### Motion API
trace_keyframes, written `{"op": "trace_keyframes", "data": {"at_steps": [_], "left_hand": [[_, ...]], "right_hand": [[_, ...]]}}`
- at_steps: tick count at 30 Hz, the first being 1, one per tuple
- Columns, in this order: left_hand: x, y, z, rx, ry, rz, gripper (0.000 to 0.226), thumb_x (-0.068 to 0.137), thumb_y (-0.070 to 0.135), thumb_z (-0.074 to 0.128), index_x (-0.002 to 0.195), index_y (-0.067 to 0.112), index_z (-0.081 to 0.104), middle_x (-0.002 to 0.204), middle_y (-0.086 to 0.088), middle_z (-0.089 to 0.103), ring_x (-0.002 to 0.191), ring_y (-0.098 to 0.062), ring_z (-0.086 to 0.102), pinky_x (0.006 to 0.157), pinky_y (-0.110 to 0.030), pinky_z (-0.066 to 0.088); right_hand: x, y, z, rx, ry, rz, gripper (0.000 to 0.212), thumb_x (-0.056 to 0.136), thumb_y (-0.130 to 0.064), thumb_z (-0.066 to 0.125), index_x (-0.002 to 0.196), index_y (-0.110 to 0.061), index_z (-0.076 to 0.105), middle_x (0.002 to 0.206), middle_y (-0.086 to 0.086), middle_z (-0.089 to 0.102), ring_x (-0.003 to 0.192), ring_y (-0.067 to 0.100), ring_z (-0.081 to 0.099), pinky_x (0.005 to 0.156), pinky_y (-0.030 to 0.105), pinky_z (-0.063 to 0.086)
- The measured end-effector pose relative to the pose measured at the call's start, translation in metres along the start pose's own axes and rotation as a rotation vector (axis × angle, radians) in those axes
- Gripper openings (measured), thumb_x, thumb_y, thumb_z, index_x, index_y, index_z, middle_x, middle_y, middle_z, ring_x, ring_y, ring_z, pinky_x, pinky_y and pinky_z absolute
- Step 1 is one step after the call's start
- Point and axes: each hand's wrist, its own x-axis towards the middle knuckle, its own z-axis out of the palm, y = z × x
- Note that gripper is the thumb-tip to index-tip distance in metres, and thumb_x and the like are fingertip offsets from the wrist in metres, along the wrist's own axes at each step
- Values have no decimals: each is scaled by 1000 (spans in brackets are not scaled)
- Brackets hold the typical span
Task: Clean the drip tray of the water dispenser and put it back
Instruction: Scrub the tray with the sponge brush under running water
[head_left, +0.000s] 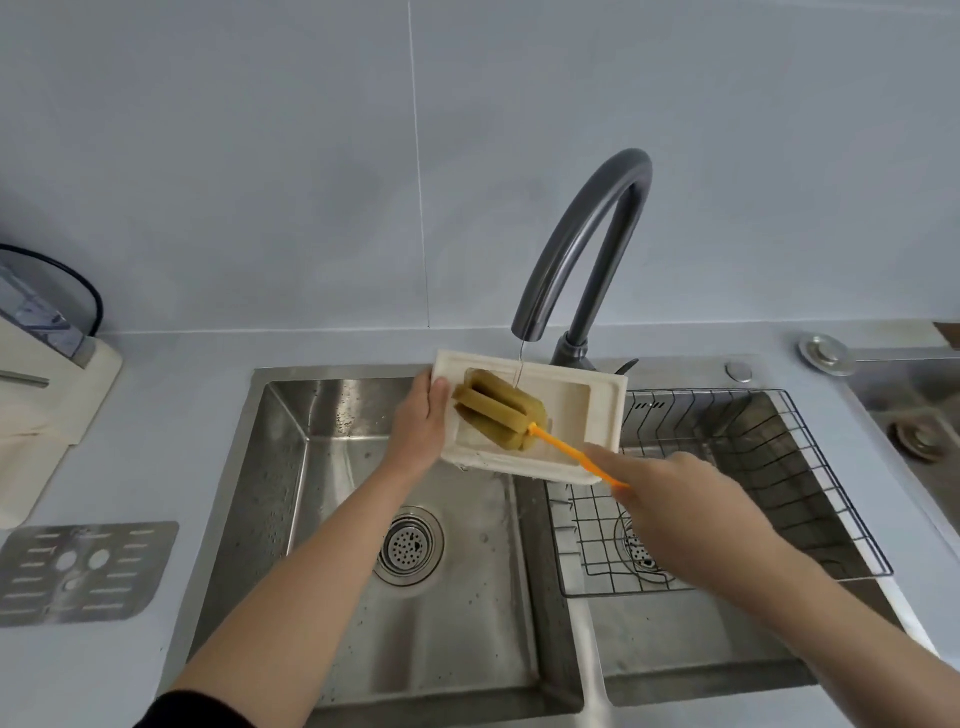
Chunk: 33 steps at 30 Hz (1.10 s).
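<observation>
A white rectangular drip tray (602, 415) is held above the double sink, tilted toward me, under the dark curved faucet (592, 244). My left hand (418, 423) grips the tray's left edge. My right hand (675, 499) holds the orange handle of a sponge brush (501, 415), whose olive-green sponge head lies inside the tray's hollow. A thin trickle of water falls from the spout onto the tray near the sponge. A perforated metal grille plate (85, 571) lies flat on the counter at the left.
The left sink basin (322, 467) has a round drain strainer (410, 545). A wire rack (753, 467) sits in the right basin. The base of a white appliance (57, 395) with a black cable stands at the far left. A metal plug (826, 353) lies at the right.
</observation>
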Motion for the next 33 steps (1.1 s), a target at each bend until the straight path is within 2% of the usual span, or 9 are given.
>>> {"op": "trace_keyframes", "data": {"at_steps": [3,8,15,19,21,22,24,30,33], "left_hand": [[6,4,7,-26,27,0,37,99,23,24,125,4,43,115,-17,60,101,-24,56,83,-29,40],[14,12,15,-64,88,-30,35,99,20,25,122,2,45,110,-19,60,97,-27,55,77,-22,34],[16,14,18,-27,119,16,35,99,17,26,122,0,46,103,-13,59,91,-19,51,72,-17,33],[16,11,10,-22,181,25,35,99,18,25,120,0,46,97,-4,52,90,-18,50,74,-21,34],[17,8,5,-6,184,37,35,99,19,25,120,2,46,96,-4,53,88,-20,52,77,-30,41],[16,6,3,9,184,45,35,99,19,25,121,3,46,96,-4,53,87,-20,52,79,-33,44],[15,3,-2,30,185,53,35,99,20,25,122,3,45,96,-5,53,87,-20,52,78,-33,44],[15,-11,-27,76,236,29,35,98,21,27,121,3,46,96,-9,57,85,-22,53,75,-30,40],[13,-11,-35,111,235,29,35,98,20,27,121,3,46,91,-6,54,81,-20,50,71,-29,36]], "right_hand": [[4,-5,13,-26,-15,-9,57,91,-11,36,137,-42,23,64,-1,35,67,27,44,53,31,35],[-2,-2,26,5,-16,-41,59,90,-9,34,138,-41,19,61,0,34,51,17,33,44,26,23],[-15,4,22,-170,-32,-43,70,86,-4,33,143,-38,9,63,-3,31,53,17,30,45,24,18],[-18,10,12,-335,-12,9,79,59,-6,67,128,-40,48,55,-2,37,45,20,30,37,22,7],[-17,15,11,-308,29,12,76,75,-9,57,136,-45,29,71,-2,54,56,19,37,41,24,19],[-18,19,14,-265,84,-4,73,85,-10,45,140,-46,14,85,-4,57,66,20,40,45,25,23],[-19,27,18,-243,34,-6,71,90,-10,34,141,-46,2,95,-5,54,74,20,40,51,27,27],[-17,35,17,-321,32,35,71,90,-11,34,141,-47,2,104,-8,62,85,16,59,51,23,29],[-11,34,16,-305,48,42,68,91,-13,34,140,-50,5,88,-8,57,71,17,47,48,22,27]]}}
